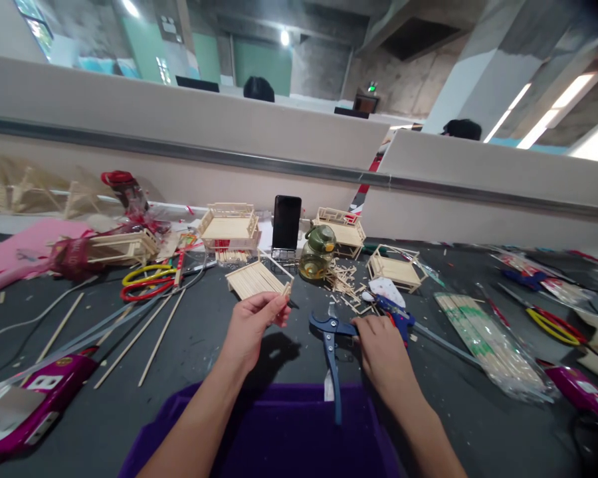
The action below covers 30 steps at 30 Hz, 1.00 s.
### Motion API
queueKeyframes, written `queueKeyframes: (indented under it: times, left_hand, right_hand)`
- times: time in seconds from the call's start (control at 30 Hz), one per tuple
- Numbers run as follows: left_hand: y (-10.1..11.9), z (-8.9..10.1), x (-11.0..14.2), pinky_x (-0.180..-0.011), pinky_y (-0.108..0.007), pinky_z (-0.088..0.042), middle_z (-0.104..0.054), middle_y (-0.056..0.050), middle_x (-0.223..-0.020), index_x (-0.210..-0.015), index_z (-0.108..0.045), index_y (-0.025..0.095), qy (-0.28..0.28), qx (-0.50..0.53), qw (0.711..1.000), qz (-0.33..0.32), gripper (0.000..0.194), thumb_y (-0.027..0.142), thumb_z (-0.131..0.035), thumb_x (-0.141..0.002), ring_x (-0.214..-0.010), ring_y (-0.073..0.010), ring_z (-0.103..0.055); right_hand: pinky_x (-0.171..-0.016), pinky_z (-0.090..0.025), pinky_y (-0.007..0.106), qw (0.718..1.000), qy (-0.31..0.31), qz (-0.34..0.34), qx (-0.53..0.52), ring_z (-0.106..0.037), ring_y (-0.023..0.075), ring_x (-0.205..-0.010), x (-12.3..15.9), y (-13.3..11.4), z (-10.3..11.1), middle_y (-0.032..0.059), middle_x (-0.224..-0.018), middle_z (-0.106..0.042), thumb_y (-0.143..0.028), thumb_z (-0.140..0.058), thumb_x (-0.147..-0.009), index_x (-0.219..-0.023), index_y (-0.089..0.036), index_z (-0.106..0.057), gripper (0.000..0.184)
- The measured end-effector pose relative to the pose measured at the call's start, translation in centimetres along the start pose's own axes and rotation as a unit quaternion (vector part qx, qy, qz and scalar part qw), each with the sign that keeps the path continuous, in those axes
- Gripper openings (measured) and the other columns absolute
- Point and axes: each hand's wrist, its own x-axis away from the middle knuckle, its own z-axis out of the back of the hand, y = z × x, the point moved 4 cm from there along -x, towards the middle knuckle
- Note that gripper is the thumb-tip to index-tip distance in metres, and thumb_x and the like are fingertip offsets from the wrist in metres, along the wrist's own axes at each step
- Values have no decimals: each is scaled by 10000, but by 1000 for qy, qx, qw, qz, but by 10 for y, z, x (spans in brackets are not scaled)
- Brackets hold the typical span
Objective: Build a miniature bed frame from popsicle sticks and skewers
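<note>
My left hand (259, 322) is closed in a pinch, with the tip of a short wooden stick (288, 288) showing above the fingertips. Just behind it is a small slatted wooden platform (256, 281); I cannot tell whether the hand touches it. My right hand (381, 348) grips one handle of a blue pipe cutter (331, 325), whose handles are spread apart. The cutter's other handle points down over a purple tray (299, 438). Beyond my right hand lies a blue glue gun (396, 312).
Small wooden furniture models (229, 226) stand along the back, beside a phone (286, 222) and a green bottle (319, 252). Cut stick pieces (346, 282) are scattered nearby. Scissors (149, 282) and long sticks (162, 338) lie left, bagged sticks (488, 345) right.
</note>
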Motion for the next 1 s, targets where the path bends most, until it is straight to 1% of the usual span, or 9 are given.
queueKeyframes:
  times: [0.1,0.17,0.23,0.3,0.4,0.53,0.67,0.77,1.0]
  left_hand:
    - [0,-3,3,-607,-219,-492,-710,-67,-739,-744,-751,139,-44,-17,998,30,221,340,-808,-674,-677,-132,-624]
    - [-2,-9,7,-712,-246,-512,-714,-105,-966,-730,-762,147,-96,-20,994,49,179,306,-815,-667,-858,-174,-647]
    - [-5,-18,13,-822,-290,-510,-635,-116,-1219,-710,-765,158,-148,7,986,72,136,275,-817,-664,-1039,-225,-617]
    - [-9,-26,19,-863,-313,-501,-543,-106,-1361,-705,-765,166,-170,50,980,92,111,265,-807,-679,-1142,-263,-575]
    - [-14,-31,22,-871,-280,-483,-498,-87,-1417,-705,-764,164,-124,92,985,81,114,271,-799,-693,-1203,-263,-535]
    - [-14,-31,21,-909,-295,-472,-574,-82,-1330,-701,-763,166,-48,143,987,46,137,278,-827,-655,-1182,-263,-551]
    - [-11,-31,22,-930,-338,-488,-588,-74,-1310,-714,-768,175,-43,164,985,32,140,294,-822,-664,-1087,-254,-611]
    - [-10,-33,26,-919,-336,-505,-563,-70,-1339,-704,-763,173,-53,177,982,34,142,304,-810,-680,-1067,-249,-626]
    - [-10,-36,32,-934,-318,-496,-568,-61,-1351,-689,-754,184,-65,182,980,55,146,310,-822,-660,-1173,-271,-573]
  right_hand:
    - [-751,-479,359,996,70,-21,-55,-577,251,-921,1,-4,16,125,-1026,-605,-127,-415,-913,-1098,-151,-560,236]
    - [-750,-491,352,989,114,-40,-90,-583,247,-943,-1,-9,25,127,-1053,-586,-164,-385,-933,-1129,-161,-525,241]
    - [-793,-491,369,980,145,-52,-127,-577,249,-965,-4,-16,31,122,-1044,-580,-192,-369,-944,-1133,-169,-511,238]
    - [-832,-484,390,970,161,-69,-171,-574,249,-972,-9,-26,31,118,-1032,-579,-205,-358,-948,-1126,-175,-512,237]
    - [-885,-474,413,954,156,-96,-237,-562,246,-1026,-14,-41,23,126,-1084,-574,-201,-347,-943,-1178,-174,-509,286]
    - [-969,-426,485,950,124,-96,-269,-490,274,-1170,-13,-64,10,166,-1242,-529,-232,-344,-947,-1364,-150,-392,428]
    - [-974,-389,566,958,101,-107,-244,-426,358,-1243,-10,-80,2,229,-1350,-454,-415,-471,-906,-1480,-106,-201,706]
    - [-963,-385,587,959,90,-125,-239,-436,401,-1228,-10,-84,1,245,-1356,-447,-530,-610,-795,-1494,-103,-168,930]
    - [-980,-421,506,931,50,-125,-340,-488,328,-1221,-15,-82,12,158,-1306,-516,-389,-629,-792,-1481,-205,-241,812]
